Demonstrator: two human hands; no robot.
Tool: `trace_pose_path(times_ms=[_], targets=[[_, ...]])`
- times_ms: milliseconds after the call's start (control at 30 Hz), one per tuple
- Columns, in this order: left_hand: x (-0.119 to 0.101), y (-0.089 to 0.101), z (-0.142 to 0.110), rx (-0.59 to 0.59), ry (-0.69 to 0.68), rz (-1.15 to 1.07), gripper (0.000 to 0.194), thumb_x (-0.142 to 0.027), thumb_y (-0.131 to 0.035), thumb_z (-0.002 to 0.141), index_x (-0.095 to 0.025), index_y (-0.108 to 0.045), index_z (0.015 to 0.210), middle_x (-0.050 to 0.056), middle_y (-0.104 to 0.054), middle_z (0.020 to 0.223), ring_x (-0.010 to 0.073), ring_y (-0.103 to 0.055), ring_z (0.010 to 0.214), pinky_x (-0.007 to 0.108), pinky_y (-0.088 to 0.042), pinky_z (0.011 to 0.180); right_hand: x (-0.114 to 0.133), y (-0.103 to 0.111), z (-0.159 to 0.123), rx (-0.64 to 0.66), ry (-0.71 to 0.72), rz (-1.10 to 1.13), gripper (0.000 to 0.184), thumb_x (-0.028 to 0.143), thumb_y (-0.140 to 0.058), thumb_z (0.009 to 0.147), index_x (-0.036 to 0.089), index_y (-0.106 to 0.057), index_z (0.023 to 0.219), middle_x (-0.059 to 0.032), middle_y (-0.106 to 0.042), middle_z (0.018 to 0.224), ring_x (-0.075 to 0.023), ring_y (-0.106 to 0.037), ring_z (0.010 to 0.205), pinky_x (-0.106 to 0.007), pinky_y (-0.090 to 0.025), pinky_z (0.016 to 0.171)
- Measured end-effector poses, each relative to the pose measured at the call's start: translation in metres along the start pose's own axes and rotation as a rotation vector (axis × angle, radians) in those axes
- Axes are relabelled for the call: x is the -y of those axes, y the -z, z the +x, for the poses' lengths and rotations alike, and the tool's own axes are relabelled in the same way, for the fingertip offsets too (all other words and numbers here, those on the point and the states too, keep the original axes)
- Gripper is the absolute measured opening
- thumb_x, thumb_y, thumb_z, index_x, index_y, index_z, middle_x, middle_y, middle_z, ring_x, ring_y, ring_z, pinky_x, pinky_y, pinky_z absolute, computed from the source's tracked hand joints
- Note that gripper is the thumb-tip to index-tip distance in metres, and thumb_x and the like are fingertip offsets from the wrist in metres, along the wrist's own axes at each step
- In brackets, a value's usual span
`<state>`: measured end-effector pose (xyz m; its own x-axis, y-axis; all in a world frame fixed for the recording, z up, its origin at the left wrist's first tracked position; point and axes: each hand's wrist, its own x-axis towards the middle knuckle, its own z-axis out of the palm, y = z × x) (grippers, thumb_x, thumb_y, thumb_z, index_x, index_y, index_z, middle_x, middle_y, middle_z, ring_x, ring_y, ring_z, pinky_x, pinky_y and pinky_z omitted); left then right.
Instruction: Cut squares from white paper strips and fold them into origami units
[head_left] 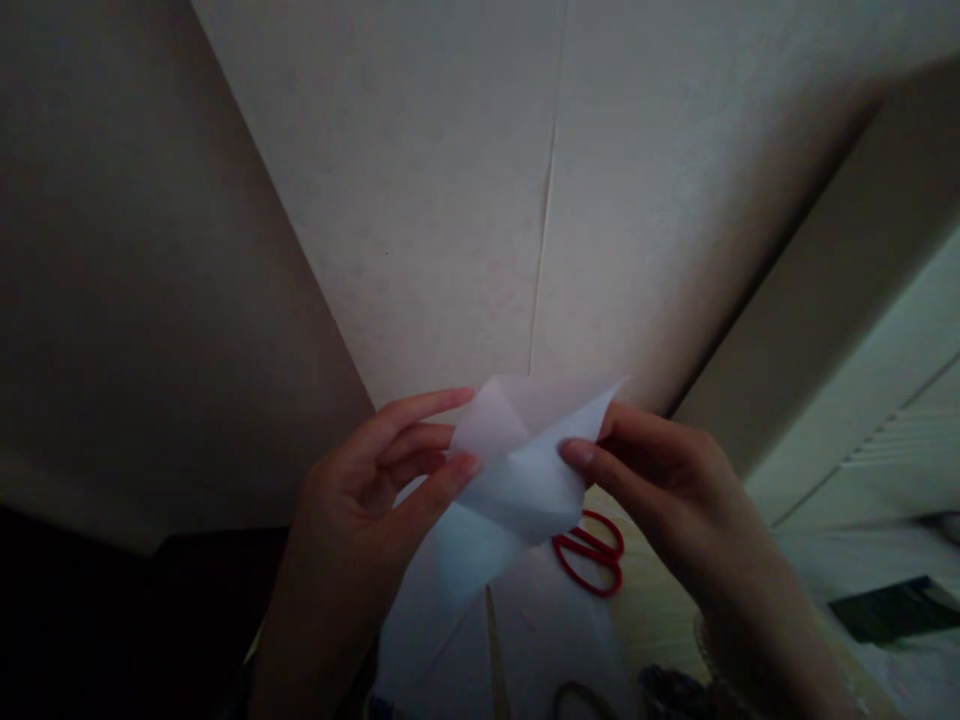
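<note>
While facing a broad pale wall [420,200] marked by a long upright seam, see at left a darker wall surface [150,250], meeting it along a slanting edge. At right, note a pale panel [915,340] crossed by short parallel lines. Low in the middle, find a light tabletop [645,620], partly covered by a white sheet [559,635].

With the left hand [367,480], pinch the left side of a folded white paper [532,480], thumb in front, other fingers partly hidden behind. With the right hand [675,480], grip the opposite side, pressing the thumb on the front face. Have the folded white paper raised between both hands, in overlapping layers, with a sharp corner toward the upper right. Cannot tell of any contact between its lower tip and the white sheet.

Farther right, spot a flat dark green item [892,608]. Just below the folded white paper, see red scissor handles [600,550]; cannot make out the blades. At the bottom edge, glimpse a dark curved loop [577,688], too dim to identify.
</note>
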<state>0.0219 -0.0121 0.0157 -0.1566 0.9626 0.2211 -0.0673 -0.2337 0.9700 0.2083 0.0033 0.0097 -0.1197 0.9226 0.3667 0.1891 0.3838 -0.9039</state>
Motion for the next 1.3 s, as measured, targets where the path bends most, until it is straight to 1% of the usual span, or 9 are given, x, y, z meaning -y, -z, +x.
trace_pose_path(times_ms=[200,300,400,500,600,733,900,1100,1300], targets=[[-0.005,-0.005,-0.002,0.007,0.055,-0.017,0.038,-0.012,-0.085,0.069,-0.025,-0.076,0.104,-0.007,-0.081,0.074,0.0086,-0.073,0.059,0.011,-0.056,0.054,0.001,-0.007,-0.002,-0.041,-0.084,0.231,0.002,0.024,-0.075,0.084,0.023,-0.076,0.085,0.0018,-0.078,0.076,-0.0134,-0.071,0.067,-0.017,-0.053,0.054],[-0.007,-0.01,-0.004,0.028,0.085,-0.008,0.056,-0.012,-0.086,0.068,-0.025,-0.069,0.119,-0.005,-0.081,0.078,0.0108,-0.075,0.063,0.012,-0.058,0.055,0.003,-0.011,-0.005,-0.079,-0.117,0.328,0.004,0.021,-0.075,0.084,0.025,-0.077,0.086,0.0037,-0.075,0.066,-0.0125,-0.071,0.062,-0.015,-0.051,0.047],[-0.007,-0.014,-0.006,0.048,0.13,-0.058,0.074,-0.015,-0.086,0.067,-0.026,-0.057,0.135,-0.003,-0.083,0.084,0.0171,-0.078,0.07,0.018,-0.061,0.055,0.005,-0.012,-0.005,-0.09,-0.144,0.369,0.007,0.024,-0.079,0.083,0.026,-0.077,0.089,0.0036,-0.074,0.066,-0.0124,-0.069,0.057,-0.016,-0.051,0.044],[-0.007,-0.017,-0.008,0.062,0.205,-0.1,0.083,-0.016,-0.086,0.067,-0.029,-0.051,0.141,-0.002,-0.084,0.09,0.0188,-0.078,0.062,0.02,-0.061,0.05,0.006,-0.012,-0.003,-0.083,-0.149,0.357,0.01,0.028,-0.082,0.081,0.026,-0.076,0.088,0.0028,-0.075,0.067,-0.0121,-0.064,0.047,-0.018,-0.047,0.036],[-0.006,-0.018,-0.009,0.049,0.222,-0.103,0.079,-0.015,-0.086,0.066,-0.03,-0.056,0.138,-0.002,-0.085,0.088,0.0188,-0.077,0.057,0.02,-0.059,0.046,0.005,-0.01,-0.002,-0.061,-0.114,0.327,0.011,0.031,-0.082,0.081,0.026,-0.075,0.088,0.0012,-0.076,0.069,-0.0156,-0.067,0.049,-0.02,-0.048,0.034],[-0.004,-0.018,-0.008,0.017,0.199,-0.061,0.061,-0.018,-0.085,0.067,-0.025,-0.065,0.125,0.001,-0.085,0.086,0.0242,-0.081,0.071,0.024,-0.062,0.055,0.003,-0.005,-0.004,-0.045,-0.107,0.305,0.009,0.026,-0.08,0.082,0.026,-0.073,0.087,0.0006,-0.079,0.074,-0.0186,-0.076,0.064,-0.023,-0.059,0.049],[-0.004,-0.018,-0.008,-0.02,0.155,-0.06,0.035,-0.021,-0.081,0.073,-0.026,-0.071,0.107,-0.004,-0.083,0.075,0.0157,-0.077,0.062,0.017,-0.056,0.051,0.002,-0.001,-0.006,-0.104,-0.097,0.349,0.011,0.02,-0.077,0.085,0.025,-0.071,0.092,0.0034,-0.08,0.075,-0.0121,-0.073,0.061,-0.016,-0.057,0.052],[-0.003,-0.013,-0.003,-0.006,0.161,-0.001,0.035,-0.032,-0.082,0.077,-0.024,-0.071,0.109,-0.001,-0.084,0.077,0.0163,-0.075,0.059,0.019,-0.054,0.048,0.002,-0.003,-0.005,-0.115,-0.071,0.338,0.011,0.02,-0.074,0.088,0.026,-0.071,0.096,0.0046,-0.078,0.072,-0.0107,-0.069,0.058,-0.015,-0.053,0.05],[0.0,-0.012,-0.003,0.039,0.175,-0.069,0.034,-0.021,-0.085,0.071,-0.024,-0.073,0.103,-0.002,-0.083,0.073,0.017,-0.078,0.063,0.016,-0.057,0.053,0.002,-0.003,-0.007,-0.201,-0.029,0.25,0.007,0.019,-0.07,0.091,0.026,-0.071,0.094,0.0041,-0.074,0.068,-0.0128,-0.068,0.06,-0.019,-0.054,0.052]])
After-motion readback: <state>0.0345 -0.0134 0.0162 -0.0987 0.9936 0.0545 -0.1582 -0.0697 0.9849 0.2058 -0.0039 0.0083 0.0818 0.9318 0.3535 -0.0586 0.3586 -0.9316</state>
